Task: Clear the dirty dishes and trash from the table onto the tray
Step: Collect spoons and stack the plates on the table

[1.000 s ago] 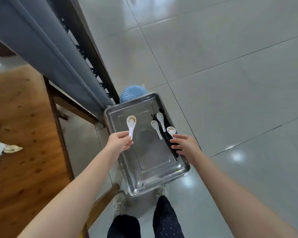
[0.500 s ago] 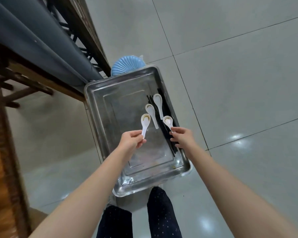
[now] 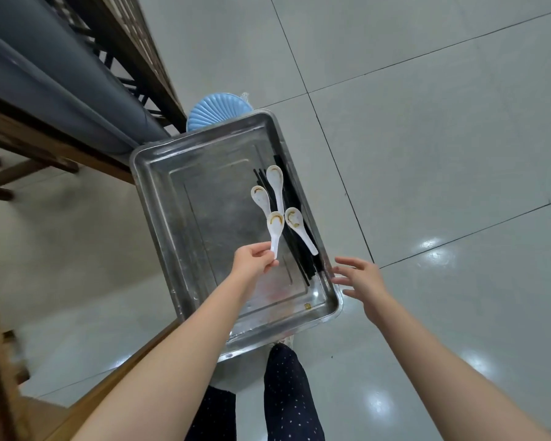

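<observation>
Shiny metal tray (image 3: 172,224) with a raised rim holds three smooth white spoons (image 3: 275,183) on thin black chopsticks (image 3: 299,259). The left hand (image 3: 252,260) pinches the handle of a fourth white spoon (image 3: 275,232) above the tray. The right hand (image 3: 360,277), fingers spread, holds nothing, beside the tray's rim.
</observation>
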Demonstrator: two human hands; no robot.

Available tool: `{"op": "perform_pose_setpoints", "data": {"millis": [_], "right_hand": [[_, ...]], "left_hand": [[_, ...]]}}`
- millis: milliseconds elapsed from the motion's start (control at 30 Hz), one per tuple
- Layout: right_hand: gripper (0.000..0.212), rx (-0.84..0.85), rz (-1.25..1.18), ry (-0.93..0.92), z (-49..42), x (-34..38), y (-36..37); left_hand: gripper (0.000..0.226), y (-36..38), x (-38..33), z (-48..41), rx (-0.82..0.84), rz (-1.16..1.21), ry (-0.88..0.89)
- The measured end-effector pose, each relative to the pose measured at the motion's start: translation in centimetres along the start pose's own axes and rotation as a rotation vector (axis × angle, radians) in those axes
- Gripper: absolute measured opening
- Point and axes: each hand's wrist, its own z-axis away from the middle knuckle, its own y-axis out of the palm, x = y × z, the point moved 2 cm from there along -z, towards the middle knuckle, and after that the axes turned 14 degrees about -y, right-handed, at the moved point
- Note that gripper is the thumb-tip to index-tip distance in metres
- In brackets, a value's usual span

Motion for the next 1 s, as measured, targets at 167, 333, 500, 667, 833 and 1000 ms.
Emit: {"op": "perform_pose_setpoints", "data": {"millis": [167,333,500,667,833,1000], "right_hand": [[0.018,-0.018,-0.009,0.017,0.2,-1.2,-1.9],[0.02,0.004,-0.004,0.029,1.0,-2.0,-3.1],[0.02,-0.005,-0.018,0.024,2.5,-1.3,-3.9],[0.021,0.016,-0.02,-0.037,4.7,2.4,-4.3],[0.021,0.04,-0.022,-0.155,7.8,8.1,-4.1],[0.024,0.092,-0.02,-0.256,11.7,13.9,-3.0]], "left_hand": [[0.03,2.5,0.0,0.0,0.029,0.008,0.018],[0.028,4.0,0.7,0.6,0.124,-0.145,-0.033],[0.029,2.8,1.0,2.0,0.119,-0.165,-0.047],[0.033,0.0,0.0,5.9,0.074,-0.193,0.018],[0.035,-2.7,-1.5,11.5,0.03,-0.158,0.098],[0.033,-5.6,-2.6,17.2,0.0,-0.065,0.177]]}}
